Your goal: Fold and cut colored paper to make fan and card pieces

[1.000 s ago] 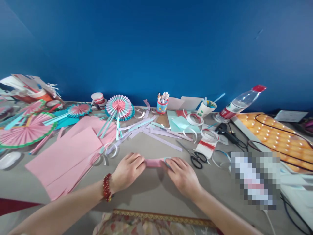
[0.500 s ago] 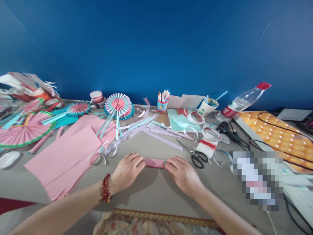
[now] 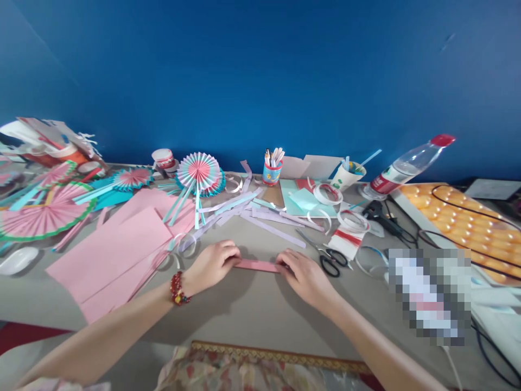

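A narrow folded strip of pink paper (image 3: pixel 258 265) spans the gap between my two hands, just above or on the grey table. My left hand (image 3: pixel 214 264), with a red bead bracelet (image 3: pixel 178 289) at the wrist, pinches the strip's left end. The right end is gripped by the curled fingers of my right hand (image 3: pixel 305 278); both ends are hidden under the fingers. Black-handled scissors (image 3: pixel 332 262) lie just beyond my right hand. Left of my left hand is a stack of pink paper sheets (image 3: pixel 114 250).
Lilac paper strips (image 3: pixel 272 231) lie ahead, near a round folded paper fan (image 3: pixel 198 171) and a pen cup (image 3: pixel 272 172). Rightward are tape rolls (image 3: pixel 328 194), a glue gun (image 3: pixel 382 220), a tilted plastic bottle (image 3: pixel 407 169) and cables. A white computer mouse (image 3: pixel 19 262) sits far left.
The pink strip looks narrower now and slopes slightly down to the right. My left hand has risen a little and its fingers are more curled; both hands still hold the ends.
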Demonstrator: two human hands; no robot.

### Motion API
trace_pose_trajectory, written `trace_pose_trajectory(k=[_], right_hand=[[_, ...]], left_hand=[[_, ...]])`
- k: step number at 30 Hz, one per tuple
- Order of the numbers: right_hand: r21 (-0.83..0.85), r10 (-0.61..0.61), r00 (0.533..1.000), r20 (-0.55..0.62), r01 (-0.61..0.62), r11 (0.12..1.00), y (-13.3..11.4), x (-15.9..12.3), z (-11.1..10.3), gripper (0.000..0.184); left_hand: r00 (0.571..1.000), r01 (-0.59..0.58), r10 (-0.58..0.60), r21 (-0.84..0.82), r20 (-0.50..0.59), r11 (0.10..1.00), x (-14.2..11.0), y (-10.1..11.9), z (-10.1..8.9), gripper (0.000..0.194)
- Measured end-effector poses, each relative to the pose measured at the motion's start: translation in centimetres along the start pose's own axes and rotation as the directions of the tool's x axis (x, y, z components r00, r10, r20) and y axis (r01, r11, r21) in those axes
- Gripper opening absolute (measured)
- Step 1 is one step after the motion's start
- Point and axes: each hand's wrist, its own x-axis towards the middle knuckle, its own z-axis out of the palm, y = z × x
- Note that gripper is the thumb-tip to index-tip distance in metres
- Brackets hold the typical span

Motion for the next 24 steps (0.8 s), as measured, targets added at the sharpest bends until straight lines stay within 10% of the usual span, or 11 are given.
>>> trace_pose_trajectory(k=[24], right_hand=[[-0.053,0.055,0.998,0.014,-0.054,0.997,-0.2,0.7,0.0,0.010]], left_hand=[[0.985,-0.134,0.139,-0.059,0.103,0.989,0.7,-1.3,-1.4,0.018]])
